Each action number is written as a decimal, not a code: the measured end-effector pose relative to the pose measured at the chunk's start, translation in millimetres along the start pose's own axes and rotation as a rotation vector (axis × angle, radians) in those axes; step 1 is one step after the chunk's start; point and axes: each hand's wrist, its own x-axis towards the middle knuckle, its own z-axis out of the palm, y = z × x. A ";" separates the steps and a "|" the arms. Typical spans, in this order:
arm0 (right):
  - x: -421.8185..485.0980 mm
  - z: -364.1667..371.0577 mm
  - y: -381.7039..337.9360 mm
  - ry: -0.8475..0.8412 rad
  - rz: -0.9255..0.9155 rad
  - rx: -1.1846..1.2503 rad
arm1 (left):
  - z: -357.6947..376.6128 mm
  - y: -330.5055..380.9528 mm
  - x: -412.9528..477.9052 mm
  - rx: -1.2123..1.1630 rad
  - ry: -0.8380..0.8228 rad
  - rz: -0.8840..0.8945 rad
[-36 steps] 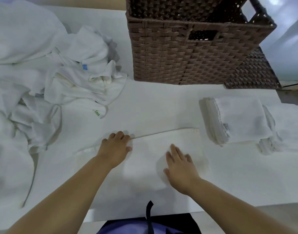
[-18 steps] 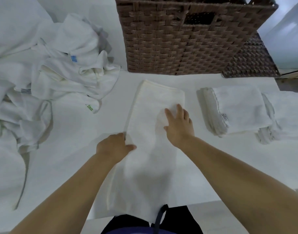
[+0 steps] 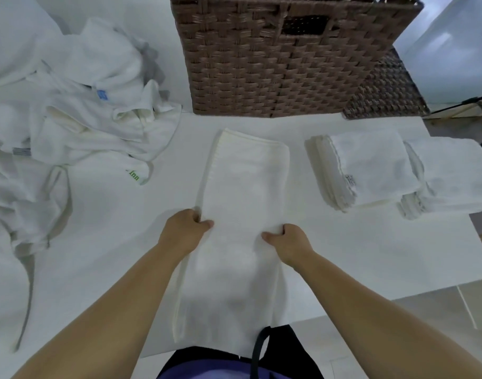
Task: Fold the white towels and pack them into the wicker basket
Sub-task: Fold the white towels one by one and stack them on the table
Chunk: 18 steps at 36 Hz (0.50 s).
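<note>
Fingers: your left hand (image 3: 185,231) pinches the left edge of the long folded towel (image 3: 242,214), thumb on top and the other fingers curled under the cloth; your right hand (image 3: 288,240) grips the right edge the same way, thumb pointing inward across the fabric.
Towel in hand: a narrow white strip lying lengthwise away from you on the desk (image 3: 343,255), its far end squared off just short of the basket, its near end hanging over the desk's front edge toward your body.
Grip line: both hands hold the strip about midway along its length, level with each other, one on each side.
Wicker basket (image 3: 283,58): brown woven, standing at the far side of the desk, directly beyond the towel; a handle slot shows in its near wall.
Folded stacks: a pile of folded white towels (image 3: 365,170) sits to the right of the strip, apart from it; a second folded pile (image 3: 450,176) lies just beside that one, nearer the desk's right edge.
Unfolded heap (image 3: 78,124): rumpled white towels spread across the left of the desk, one showing a blue tag, another green lettering.
Lid: a woven brown panel (image 3: 387,86) leans beside the basket's right side.
</note>
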 end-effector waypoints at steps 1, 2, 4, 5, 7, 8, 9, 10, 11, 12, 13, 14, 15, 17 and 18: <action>0.3 -1.0 0.2 -0.010 0.005 0.053 | -1.0 -1.3 -0.1 -0.057 0.001 -0.001; 0.3 -2.0 0.9 -0.018 0.006 0.103 | -2.0 -2.0 -0.5 -0.110 0.001 -0.002; -2.2 -3.8 1.5 -0.035 0.005 0.205 | -3.6 -2.5 -1.5 -0.192 0.000 -0.010; -3.8 -4.6 2.0 -0.043 0.005 0.258 | -4.6 -3.0 -1.8 -0.226 0.007 -0.014; -8.8 -7.4 1.9 -0.055 -0.010 0.349 | -7.9 -3.1 -3.1 -0.292 0.025 -0.023; -11.4 -9.3 1.3 -0.047 -0.024 0.382 | -10.2 -2.4 -4.5 -0.327 0.037 -0.022; -14.9 -12.0 -0.6 -0.031 -0.043 0.409 | -12.8 -1.2 -6.4 -0.365 0.051 -0.017; -18.4 -15.1 -2.9 -0.008 -0.063 0.431 | -15.6 0.9 -9.0 -0.411 0.068 -0.002; -21.9 -18.3 -5.2 0.016 -0.087 0.451 | -18.6 3.1 -11.8 -0.459 0.085 0.022; -26.2 -22.2 -7.8 0.041 -0.120 0.463 | -21.8 5.7 -15.2 -0.497 0.096 0.057; -30.4 -26.2 -10.4 0.061 -0.157 0.469 | -25.4 8.8 -19.3 -0.515 0.098 0.104; -35.1 -30.6 -13.6 0.081 -0.200 0.471 | -28.9 12.3 -23.6 -0.514 0.095 0.163; -39.4 -35.2 -16.7 0.099 -0.247 0.469 | -32.6 15.8 -27.4 -0.502 0.092 0.220; -46.9 -45.1 -23.8 0.110 -0.352 0.453 | -40.8 24.9 -35.5 -0.463 0.107 0.317; -49.7 -50.1 -27.3 0.099 -0.400 0.434 | -45.2 29.8 -39.2 -0.445 0.124 0.350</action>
